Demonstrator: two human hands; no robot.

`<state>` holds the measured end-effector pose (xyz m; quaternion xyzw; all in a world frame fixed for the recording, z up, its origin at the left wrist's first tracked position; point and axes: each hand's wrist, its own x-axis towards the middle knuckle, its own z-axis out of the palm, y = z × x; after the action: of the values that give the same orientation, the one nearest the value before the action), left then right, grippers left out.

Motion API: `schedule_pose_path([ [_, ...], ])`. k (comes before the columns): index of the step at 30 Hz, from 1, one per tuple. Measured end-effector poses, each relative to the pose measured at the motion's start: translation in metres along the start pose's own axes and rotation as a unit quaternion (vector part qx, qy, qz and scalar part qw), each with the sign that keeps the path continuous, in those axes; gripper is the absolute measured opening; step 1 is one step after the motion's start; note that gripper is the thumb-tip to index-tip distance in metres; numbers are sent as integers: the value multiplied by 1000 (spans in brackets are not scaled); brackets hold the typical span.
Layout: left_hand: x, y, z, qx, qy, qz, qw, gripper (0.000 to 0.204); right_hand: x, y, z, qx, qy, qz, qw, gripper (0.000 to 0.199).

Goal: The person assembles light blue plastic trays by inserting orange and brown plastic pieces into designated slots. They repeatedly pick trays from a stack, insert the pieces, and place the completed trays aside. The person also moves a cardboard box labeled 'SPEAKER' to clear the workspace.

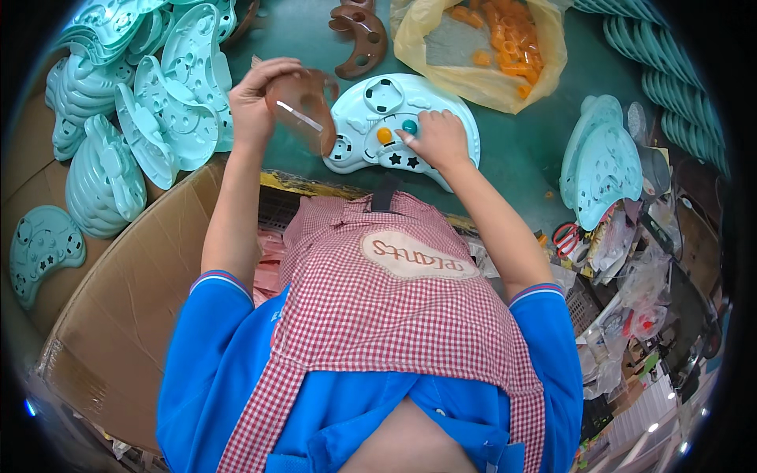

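Observation:
My left hand (pixel 264 88) grips a curved brown plastic piece (pixel 302 110), tilted up at the left end of a pale blue curved plastic shell (pixel 359 118). The brown piece looks blurred and partly see-through. The shell lies on the green tabletop in front of me, with black star and football-like shapes. On its middle sit an orange button (pixel 384 135) and a green button (pixel 409 126). My right hand (pixel 438 140) rests on the shell's right part with its fingers curled and its thumb beside the green button. Whatever its fingers hold, if anything, is hidden.
Turquoise shells (pixel 177 102) pile up in a cardboard box (pixel 142 299) at left. Beyond the work lie another brown piece (pixel 364 43) and a yellowish bag (pixel 552 71) of orange parts (pixel 509 35). More shells (pixel 603 158) and red-handled scissors (pixel 565 238) are at right.

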<state>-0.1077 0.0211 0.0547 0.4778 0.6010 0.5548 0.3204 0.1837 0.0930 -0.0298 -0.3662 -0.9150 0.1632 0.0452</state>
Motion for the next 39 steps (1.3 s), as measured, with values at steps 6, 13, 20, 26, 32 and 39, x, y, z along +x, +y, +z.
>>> schedule_pose_path([
  [6,-36,-14,81,-288,-323,-135,891,27,-29,-49,-46,434,-70,-29,898,94],
  [13,-75,-11,95,0,-219,-250,943,74,-56,-15,-24,217,-38,185,958,77],
  [20,-104,-59,107,441,-181,34,878,79,-50,7,12,-8,-7,83,996,81],
  [26,-64,-65,97,449,-327,-34,831,87,-39,37,-8,-15,-184,10,983,100],
  [32,-65,-67,102,475,-309,-20,824,94,-40,33,-9,-65,-178,-12,982,105],
  [39,-68,-54,106,485,-310,-36,817,96,-17,13,50,281,133,29,950,40],
])
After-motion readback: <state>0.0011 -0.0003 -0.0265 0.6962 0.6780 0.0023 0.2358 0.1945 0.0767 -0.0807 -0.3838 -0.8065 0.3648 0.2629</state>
